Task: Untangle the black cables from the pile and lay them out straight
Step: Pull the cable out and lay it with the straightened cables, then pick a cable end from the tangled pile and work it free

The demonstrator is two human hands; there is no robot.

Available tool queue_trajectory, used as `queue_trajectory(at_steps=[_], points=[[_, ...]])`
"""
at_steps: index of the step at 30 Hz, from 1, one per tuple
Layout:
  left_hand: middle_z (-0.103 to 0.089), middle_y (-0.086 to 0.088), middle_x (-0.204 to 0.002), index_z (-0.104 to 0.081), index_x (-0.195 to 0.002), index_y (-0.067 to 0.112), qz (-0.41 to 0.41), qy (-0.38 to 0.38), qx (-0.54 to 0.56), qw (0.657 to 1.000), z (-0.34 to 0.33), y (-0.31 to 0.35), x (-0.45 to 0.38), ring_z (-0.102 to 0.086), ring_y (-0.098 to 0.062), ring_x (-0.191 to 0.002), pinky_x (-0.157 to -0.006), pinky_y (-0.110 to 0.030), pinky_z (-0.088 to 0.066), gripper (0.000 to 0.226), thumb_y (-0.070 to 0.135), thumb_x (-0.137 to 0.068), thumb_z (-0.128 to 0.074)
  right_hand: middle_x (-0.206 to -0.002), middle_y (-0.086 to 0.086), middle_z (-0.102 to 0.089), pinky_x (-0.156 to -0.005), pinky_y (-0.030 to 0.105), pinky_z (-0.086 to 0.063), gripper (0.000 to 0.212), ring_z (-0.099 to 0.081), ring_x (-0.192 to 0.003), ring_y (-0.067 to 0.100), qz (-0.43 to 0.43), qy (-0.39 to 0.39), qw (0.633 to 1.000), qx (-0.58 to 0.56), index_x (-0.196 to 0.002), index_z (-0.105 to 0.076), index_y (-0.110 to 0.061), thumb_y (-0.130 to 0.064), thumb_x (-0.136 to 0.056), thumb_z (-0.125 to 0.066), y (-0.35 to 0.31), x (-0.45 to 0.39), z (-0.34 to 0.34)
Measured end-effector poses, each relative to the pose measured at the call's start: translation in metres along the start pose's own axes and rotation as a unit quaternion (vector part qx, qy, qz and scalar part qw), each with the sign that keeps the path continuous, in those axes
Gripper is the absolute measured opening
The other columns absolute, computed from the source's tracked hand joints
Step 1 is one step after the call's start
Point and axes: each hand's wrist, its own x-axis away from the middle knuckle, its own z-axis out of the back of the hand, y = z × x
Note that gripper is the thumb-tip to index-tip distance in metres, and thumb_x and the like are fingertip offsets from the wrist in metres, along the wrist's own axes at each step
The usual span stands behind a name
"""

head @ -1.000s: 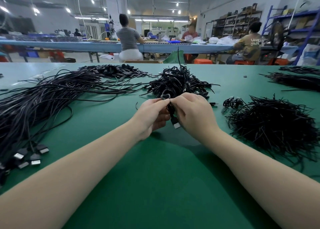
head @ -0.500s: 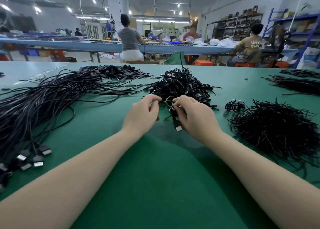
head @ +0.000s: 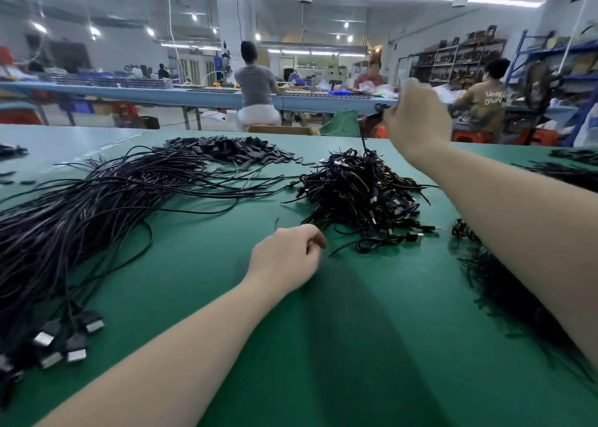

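A person's right hand point(head: 417, 116) is rising high above the far edge of a green table point(head: 356, 345), its fingers pinching one thin black cable point(head: 363, 140) that is hanging taut down into the tangled pile point(head: 359, 193) sitting near the middle of the surface. A small dark loop is showing at the fingertips. The left hand point(head: 284, 258) is hovering low over the table just on the near-left side of the pile, its fingers loosely curled and grasping nothing. A loose coiled cable point(head: 385, 240) is lying at the pile's near edge, just beside that hand.

Along the left edge, a broad sheaf of straightened cables point(head: 84, 219) is running toward the near-left corner, where its flat metal-tipped plugs point(head: 68, 339) are lying together. A heap of short black pieces point(head: 233, 148) is sitting toward the far edge, behind the sheaf. Under the right forearm, near the right edge, another mound of thin black strands point(head: 504, 284) is spreading out.

Beyond the table, workers point(head: 257, 86) are sitting at a long blue bench point(head: 129, 91) under strip lighting.
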Motion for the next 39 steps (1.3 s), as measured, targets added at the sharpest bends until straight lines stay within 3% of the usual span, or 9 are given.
queue_trajectory(at_steps=[5,8,10,12,15,20,29,37,39], points=[[-0.049,0.021,-0.059,-0.063,-0.095,0.041,-0.005,-0.015,-0.011,1.0,-0.003,-0.003,-0.002,-0.055,-0.011,-0.073,-0.052,-0.02,-0.032,0.028,0.026,-0.088,-0.04,-0.107,0.021,-0.062,-0.069,0.031,-0.041,0.022,-0.061,-0.096,0.036,-0.135,-0.032,0.99,-0.017,-0.112,-0.056,0.003,-0.008,-0.093,-0.053,0.025,-0.018,-0.02],[-0.047,0.021,-0.059,-0.063,-0.094,0.04,-0.006,-0.018,-0.016,1.0,-0.003,-0.002,-0.003,-0.052,-0.012,-0.072,-0.051,-0.02,-0.03,0.029,0.025,-0.087,-0.04,-0.099,0.022,-0.063,-0.064,0.028,-0.045,0.025,-0.062,-0.084,0.029,-0.187,-0.128,0.973,-0.047,-0.111,-0.059,0.008,-0.006,-0.092,-0.049,0.023,-0.022,-0.031],[-0.046,0.021,-0.059,-0.063,-0.094,0.04,-0.004,-0.022,-0.016,1.0,-0.003,-0.002,-0.003,-0.051,-0.012,-0.072,-0.051,-0.019,-0.029,0.029,0.024,-0.087,-0.039,-0.117,0.018,-0.06,-0.075,0.035,-0.052,0.036,-0.062,-0.093,0.03,-0.209,-0.199,0.95,-0.119,-0.125,-0.052,0.006,-0.015,-0.097,-0.042,0.012,-0.021,-0.037],[-0.046,0.021,-0.059,-0.063,-0.094,0.04,-0.001,-0.027,-0.015,1.0,-0.003,-0.002,-0.003,-0.052,-0.012,-0.073,-0.051,-0.019,-0.028,0.029,0.024,-0.087,-0.039,-0.143,0.013,-0.043,-0.102,0.039,-0.04,0.049,-0.048,-0.123,0.032,-0.166,-0.269,0.935,-0.161,-0.144,-0.035,-0.005,-0.031,-0.102,-0.035,-0.001,-0.015,-0.041],[-0.047,0.022,-0.061,-0.063,-0.095,0.041,0.0,-0.034,-0.014,0.999,-0.002,-0.003,-0.003,-0.052,-0.011,-0.075,-0.051,-0.019,-0.029,0.03,0.025,-0.087,-0.039,-0.142,0.008,-0.048,-0.108,0.038,-0.033,0.052,-0.045,-0.128,0.028,-0.082,-0.336,0.926,-0.149,-0.14,-0.046,-0.013,-0.044,-0.099,-0.043,-0.006,-0.005,-0.05],[-0.046,0.021,-0.056,-0.062,-0.091,0.041,0.01,-0.033,-0.007,0.999,-0.002,-0.002,-0.003,-0.049,-0.008,-0.07,-0.051,-0.019,-0.028,0.029,0.024,-0.086,-0.039,-0.104,-0.002,-0.067,-0.1,0.049,-0.042,0.013,-0.056,-0.102,0.024,-0.104,-0.215,0.963,-0.123,-0.095,-0.07,-0.03,-0.039,-0.091,-0.061,0.005,-0.001,-0.061],[-0.046,0.021,-0.052,-0.062,-0.089,0.042,0.022,-0.038,-0.002,0.999,-0.001,-0.001,-0.003,-0.045,0.006,-0.059,-0.051,-0.019,-0.029,0.028,0.024,-0.085,-0.041,-0.104,0.006,-0.071,-0.076,0.024,-0.043,0.024,-0.064,-0.094,0.023,-0.154,-0.01,0.977,-0.147,-0.107,-0.071,-0.015,-0.031,-0.094,-0.058,0.024,-0.013,-0.036],[-0.049,0.022,-0.061,-0.062,-0.091,0.042,0.005,-0.041,-0.013,0.999,-0.003,-0.003,-0.005,-0.051,-0.009,-0.074,-0.051,-0.019,-0.028,0.024,0.028,-0.087,-0.043,-0.106,0.0,-0.063,-0.062,0.006,-0.034,0.018,-0.053,-0.083,0.008,-0.126,0.194,0.952,-0.201,-0.107,-0.063,-0.015,-0.026,-0.097,-0.052,0.005,-0.034,-0.013],[-0.049,0.022,-0.062,-0.062,-0.091,0.042,0.004,-0.036,-0.01,0.999,-0.004,-0.003,-0.005,-0.052,-0.009,-0.076,-0.051,-0.019,-0.028,0.025,0.028,-0.087,-0.042,-0.107,0.002,-0.064,-0.061,0.005,-0.034,0.016,-0.053,-0.083,0.009,-0.078,0.137,0.97,-0.185,-0.107,-0.064,-0.016,-0.023,-0.096,-0.055,0.003,-0.03,-0.019]])
